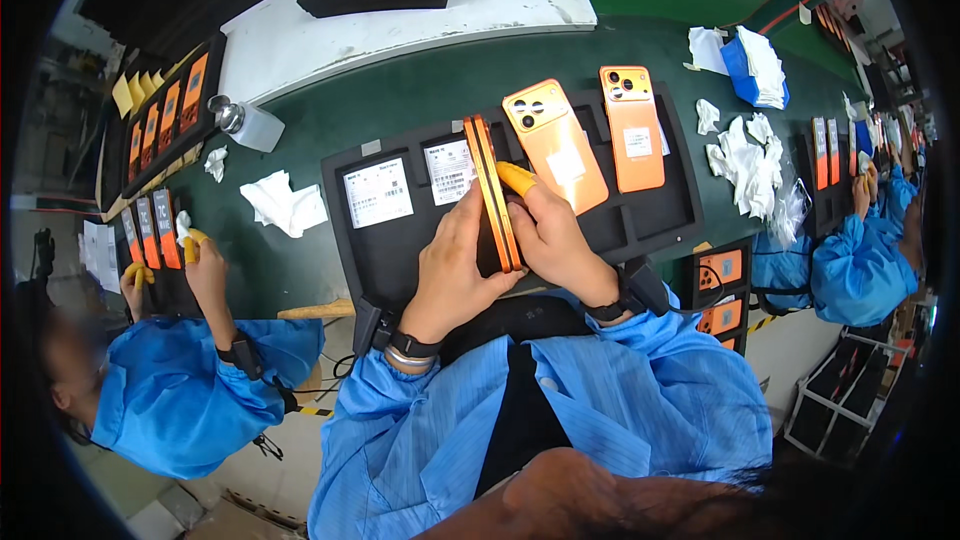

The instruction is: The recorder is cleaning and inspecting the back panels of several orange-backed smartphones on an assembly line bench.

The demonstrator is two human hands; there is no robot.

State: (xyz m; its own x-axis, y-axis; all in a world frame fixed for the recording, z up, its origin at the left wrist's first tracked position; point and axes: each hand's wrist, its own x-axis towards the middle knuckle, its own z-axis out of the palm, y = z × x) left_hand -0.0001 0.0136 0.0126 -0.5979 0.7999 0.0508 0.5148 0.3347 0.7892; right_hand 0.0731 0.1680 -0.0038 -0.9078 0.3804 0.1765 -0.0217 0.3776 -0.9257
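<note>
Two orange phones [487, 180] stand on edge, pressed together face to face or back to back; I cannot tell which. My left hand [450, 262] grips their left side, the thumb low near the bottom end. From the right, my right hand [553, 236] closes on them, with a yellow finger cot on at least one finger. They are above a black foam tray [378, 262]. In its right part rest an orange phone [556, 145] lying aslant and another orange phone [636, 145], both camera side up with white labels. White printed labels [380, 192] show in the left slots.
Crumpled white wipes [284, 203] lie left of the tray, near a pump bottle [250, 125]. On the right are more wipes [745, 165] and a blue box [752, 70]. A co-worker [195, 390] works at left, another [860, 260] at right. A white platform [400, 25] borders the far side.
</note>
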